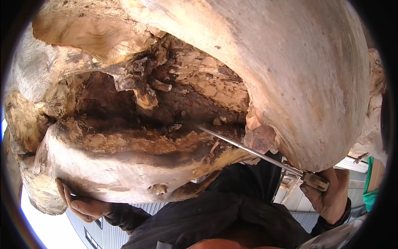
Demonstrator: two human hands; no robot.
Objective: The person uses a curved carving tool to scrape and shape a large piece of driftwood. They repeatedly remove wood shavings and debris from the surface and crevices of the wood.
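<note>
A large weathered piece of driftwood-like timber [112,170] fills most of the view, with a deep, dark hollow [178,99] through its middle. My right hand [331,195], at the lower right, is closed round the brown handle of a long thin metal-shafted tool [265,157]. The shaft slants up and left, and its tip lies at the hollow's lower edge. What kind of tool it is does not show clearly. At the lower left, my left hand [85,205] rests against the timber's underside with its fingers stretched out and nothing visible in it.
Crumbly wood stubs [145,95] jut inside the hollow. A smooth thick limb [306,83] of the timber curves down on the right. Green fabric [369,195] hangs at the right edge. Grey corrugated cladding [110,236] shows below, beside my dark clothing.
</note>
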